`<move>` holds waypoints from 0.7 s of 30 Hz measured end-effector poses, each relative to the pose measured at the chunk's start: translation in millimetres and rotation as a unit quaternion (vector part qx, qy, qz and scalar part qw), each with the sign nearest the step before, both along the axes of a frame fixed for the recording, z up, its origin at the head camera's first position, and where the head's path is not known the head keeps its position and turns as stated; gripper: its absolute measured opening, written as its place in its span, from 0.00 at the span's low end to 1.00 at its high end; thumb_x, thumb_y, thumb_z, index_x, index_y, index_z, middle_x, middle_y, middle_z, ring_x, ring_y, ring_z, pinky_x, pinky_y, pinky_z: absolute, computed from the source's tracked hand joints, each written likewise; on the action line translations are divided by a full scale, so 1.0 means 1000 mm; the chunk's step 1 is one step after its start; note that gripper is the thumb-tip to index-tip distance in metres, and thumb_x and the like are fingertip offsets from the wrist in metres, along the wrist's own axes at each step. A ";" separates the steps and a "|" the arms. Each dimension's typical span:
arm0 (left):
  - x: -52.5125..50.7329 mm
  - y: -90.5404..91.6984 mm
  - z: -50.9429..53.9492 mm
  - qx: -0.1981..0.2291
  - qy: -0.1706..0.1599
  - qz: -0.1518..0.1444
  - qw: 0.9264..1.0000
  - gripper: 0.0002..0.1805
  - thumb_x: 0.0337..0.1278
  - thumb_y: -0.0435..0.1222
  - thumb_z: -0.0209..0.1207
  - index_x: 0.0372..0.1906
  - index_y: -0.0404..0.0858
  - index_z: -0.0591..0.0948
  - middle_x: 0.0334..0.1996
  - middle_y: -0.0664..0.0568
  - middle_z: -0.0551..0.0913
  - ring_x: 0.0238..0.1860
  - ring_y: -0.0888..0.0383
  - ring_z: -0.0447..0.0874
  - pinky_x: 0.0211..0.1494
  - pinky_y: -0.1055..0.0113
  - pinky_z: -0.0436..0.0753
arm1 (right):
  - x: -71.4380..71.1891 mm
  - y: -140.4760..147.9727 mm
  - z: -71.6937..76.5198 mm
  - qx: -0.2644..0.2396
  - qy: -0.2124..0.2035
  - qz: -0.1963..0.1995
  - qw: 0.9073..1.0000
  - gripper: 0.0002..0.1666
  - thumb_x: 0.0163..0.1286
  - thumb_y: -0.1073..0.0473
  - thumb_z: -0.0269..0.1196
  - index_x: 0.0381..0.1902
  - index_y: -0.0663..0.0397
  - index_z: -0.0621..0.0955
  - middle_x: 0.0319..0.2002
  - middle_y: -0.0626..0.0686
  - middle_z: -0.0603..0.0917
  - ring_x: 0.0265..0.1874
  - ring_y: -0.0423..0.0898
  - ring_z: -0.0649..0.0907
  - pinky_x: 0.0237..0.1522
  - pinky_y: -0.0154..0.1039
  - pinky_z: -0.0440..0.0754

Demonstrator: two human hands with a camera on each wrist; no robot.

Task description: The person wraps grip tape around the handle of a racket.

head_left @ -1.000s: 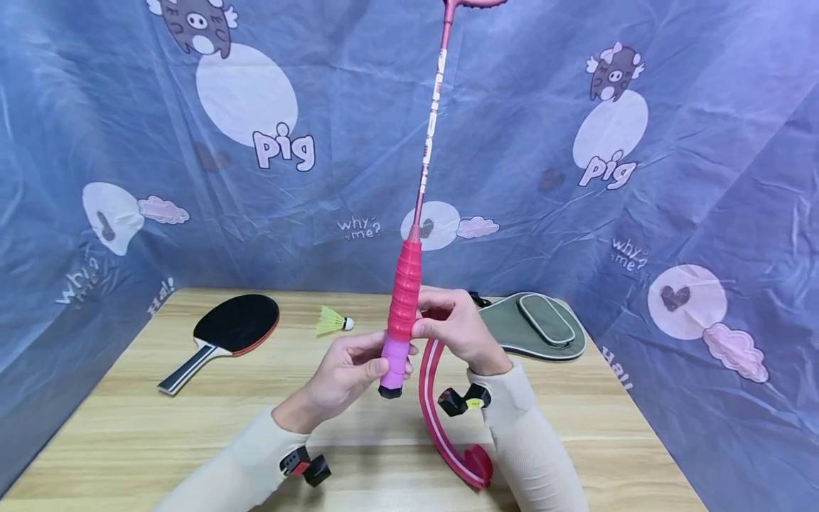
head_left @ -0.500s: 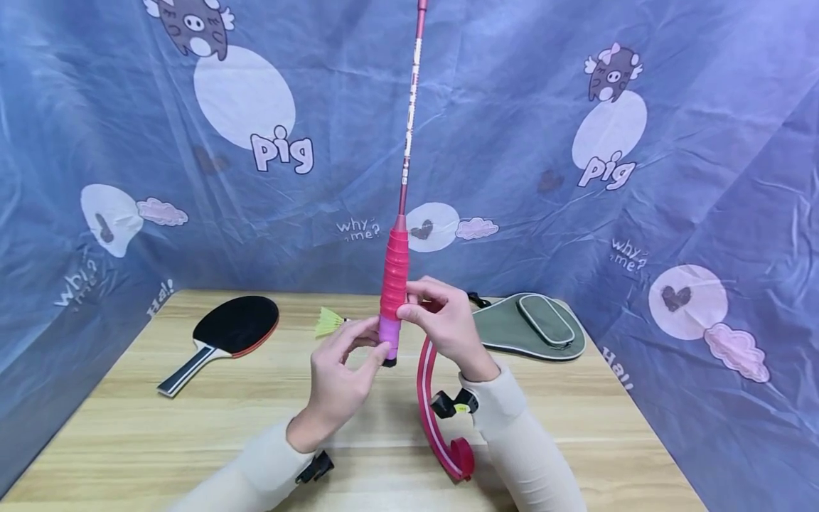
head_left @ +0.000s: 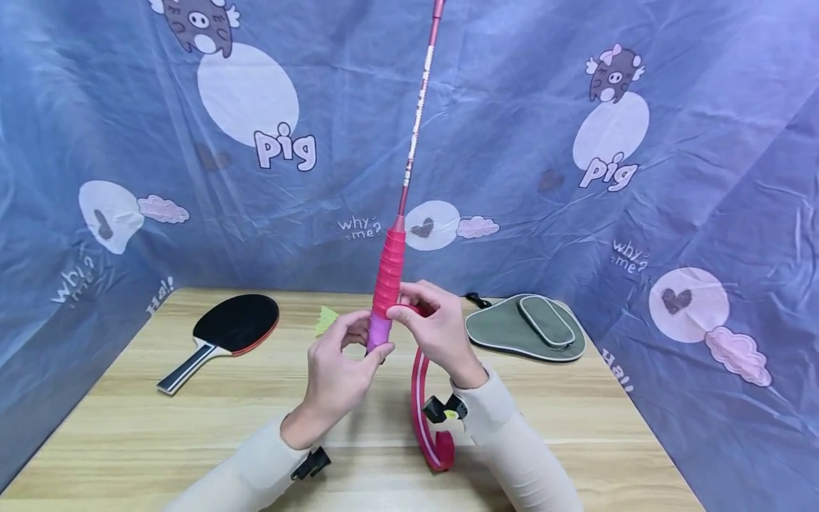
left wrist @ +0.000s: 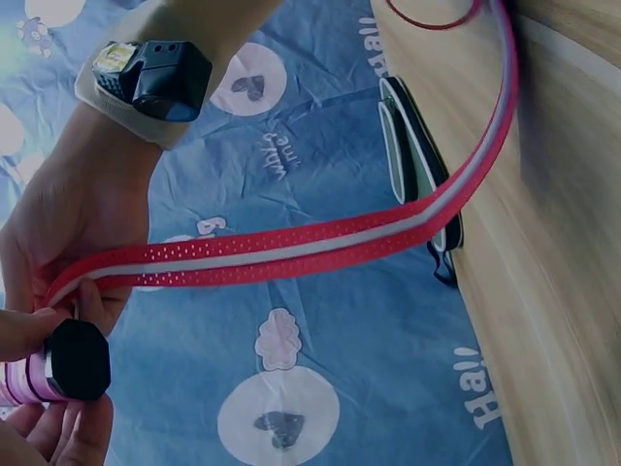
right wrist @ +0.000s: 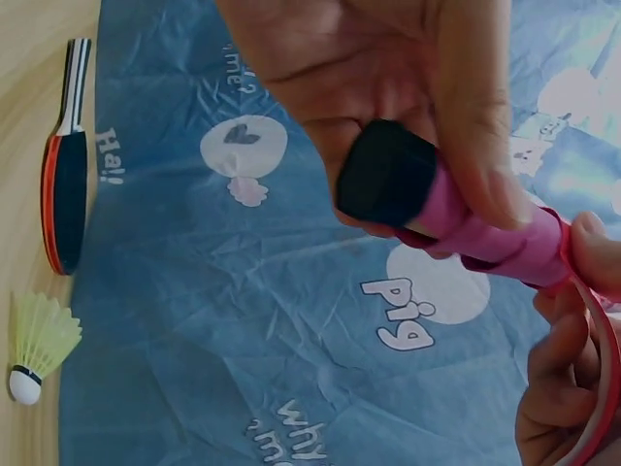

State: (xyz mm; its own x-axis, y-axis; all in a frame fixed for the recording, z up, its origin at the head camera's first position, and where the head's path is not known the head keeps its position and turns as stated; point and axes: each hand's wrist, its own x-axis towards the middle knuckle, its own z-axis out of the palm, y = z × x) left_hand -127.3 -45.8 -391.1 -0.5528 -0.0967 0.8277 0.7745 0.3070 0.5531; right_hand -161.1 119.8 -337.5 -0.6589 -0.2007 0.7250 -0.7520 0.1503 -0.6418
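A badminton racket [head_left: 414,135] is held up at a slight tilt, handle down, its head out of the frame. Red grip tape [head_left: 389,274] is wound round the upper handle, above a purple lower section [head_left: 379,331]. My left hand [head_left: 338,366] holds that purple end between thumb and fingers. At the lower edge of the winding, my right hand [head_left: 438,331] pinches the tape against the handle. A loose length of perforated red tape [left wrist: 272,254] with a pale centre strip runs from the right fingers to the table. The black butt cap [right wrist: 386,175] shows in the right wrist view.
A black table tennis bat [head_left: 237,326] lies at the left of the wooden table [head_left: 128,441]. Behind my left hand is a yellow shuttlecock [head_left: 325,320], partly hidden. A green bat case [head_left: 512,327] lies at the back right. Blue printed cloth [head_left: 358,142] surrounds the table.
The racket has shifted left and slightly up, and its head has left the frame. My left hand has changed its hold on the purple end. The tape's loose end has moved left.
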 end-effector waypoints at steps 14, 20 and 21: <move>0.000 -0.005 0.001 0.019 -0.015 -0.055 0.998 0.26 0.43 0.26 0.77 0.52 0.32 0.84 0.34 0.44 0.90 0.32 0.57 0.89 0.42 0.74 0.88 | 0.002 0.012 0.008 0.045 0.006 0.044 0.998 0.20 0.55 0.74 0.73 0.48 0.69 0.85 0.27 0.56 0.78 0.24 0.35 0.74 0.22 0.27 0.72; 0.001 -0.005 0.000 0.028 -0.031 -0.120 0.992 0.25 0.47 0.23 0.73 0.55 0.28 0.82 0.36 0.39 0.89 0.35 0.60 0.88 0.43 0.72 0.89 | 0.002 0.016 0.010 0.058 0.006 0.041 0.997 0.20 0.56 0.73 0.74 0.48 0.68 0.85 0.26 0.56 0.78 0.23 0.36 0.74 0.22 0.28 0.72; 0.001 -0.005 0.000 0.029 -0.032 -0.127 0.991 0.26 0.47 0.22 0.72 0.55 0.27 0.82 0.37 0.39 0.89 0.35 0.60 0.88 0.43 0.72 0.89 | 0.002 0.016 0.011 0.059 0.006 0.040 0.997 0.20 0.56 0.73 0.74 0.48 0.68 0.85 0.26 0.56 0.78 0.23 0.36 0.73 0.21 0.28 0.71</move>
